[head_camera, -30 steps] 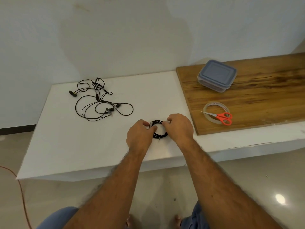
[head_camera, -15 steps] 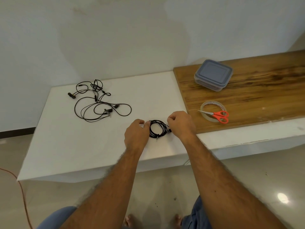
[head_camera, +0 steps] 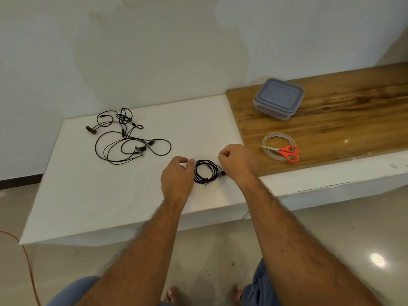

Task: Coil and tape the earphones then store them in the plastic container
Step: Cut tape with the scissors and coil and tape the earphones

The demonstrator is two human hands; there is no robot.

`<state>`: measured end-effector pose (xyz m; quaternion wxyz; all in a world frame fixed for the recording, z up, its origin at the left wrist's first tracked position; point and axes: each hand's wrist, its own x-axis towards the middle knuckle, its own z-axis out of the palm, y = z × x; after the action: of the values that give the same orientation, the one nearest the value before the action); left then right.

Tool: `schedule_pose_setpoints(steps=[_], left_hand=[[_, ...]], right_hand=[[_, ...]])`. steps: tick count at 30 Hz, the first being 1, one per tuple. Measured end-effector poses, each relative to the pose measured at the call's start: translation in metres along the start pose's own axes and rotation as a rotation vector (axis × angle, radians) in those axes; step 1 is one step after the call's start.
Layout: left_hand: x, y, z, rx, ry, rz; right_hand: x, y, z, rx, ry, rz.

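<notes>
A small coil of black earphone cable (head_camera: 206, 172) lies on the white counter (head_camera: 110, 195) near its front edge. My left hand (head_camera: 176, 180) pinches the coil's left side with thumb and fingertip. My right hand (head_camera: 237, 163) is curled at the coil's right side, where an earbud end sticks out under its fingers. A second, loose tangle of black earphones (head_camera: 128, 138) is spread at the back left. The lidded plastic container (head_camera: 278, 98), grey-blue lid on, stands on the wooden board (head_camera: 353, 120). A clear tape roll (head_camera: 278, 145) lies there under orange-handled scissors (head_camera: 287, 151).
A wall rises straight behind the counter. An orange cord (head_camera: 24, 255) trails over the floor at the left. My bare feet (head_camera: 174, 294) and knees show below the counter's front edge.
My hands have drawn slightly apart, so more of the coil shows between them. The view has shifted a little; nothing else on the counter moved.
</notes>
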<state>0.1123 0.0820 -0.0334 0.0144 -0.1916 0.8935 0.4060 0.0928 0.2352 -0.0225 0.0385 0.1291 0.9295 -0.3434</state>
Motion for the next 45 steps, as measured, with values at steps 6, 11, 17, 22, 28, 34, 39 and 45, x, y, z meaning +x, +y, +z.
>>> schedule_pose_setpoints(steps=[6,11,17,22,28,34,39,45], left_hand=[[-0.015,0.022,0.002,-0.013,0.005,0.094],[-0.032,0.052,0.024,-0.026,-0.049,0.237],[-0.040,0.087,0.078,-0.044,-0.268,0.302],[-0.028,0.107,0.106,0.014,-0.397,0.242],[-0.011,0.118,0.119,0.051,-0.461,0.221],[-0.006,0.116,0.126,-0.012,-0.433,0.168],[-0.006,0.112,0.129,-0.023,-0.369,0.181],[-0.011,0.106,0.131,-0.034,-0.327,0.204]], right_hand=[[0.002,0.017,-0.039,0.068,0.082,-0.043],[0.007,0.061,-0.103,-0.018,0.214,0.002],[0.016,0.106,-0.142,-0.196,0.051,-0.060],[0.014,0.117,-0.141,-0.267,-0.065,-0.180],[0.019,0.122,-0.138,-0.257,-0.064,-0.228],[0.020,0.124,-0.140,-0.214,-0.099,-0.189],[0.023,0.132,-0.136,-0.091,-0.079,-0.128],[0.025,0.142,-0.131,0.022,-0.048,-0.088]])
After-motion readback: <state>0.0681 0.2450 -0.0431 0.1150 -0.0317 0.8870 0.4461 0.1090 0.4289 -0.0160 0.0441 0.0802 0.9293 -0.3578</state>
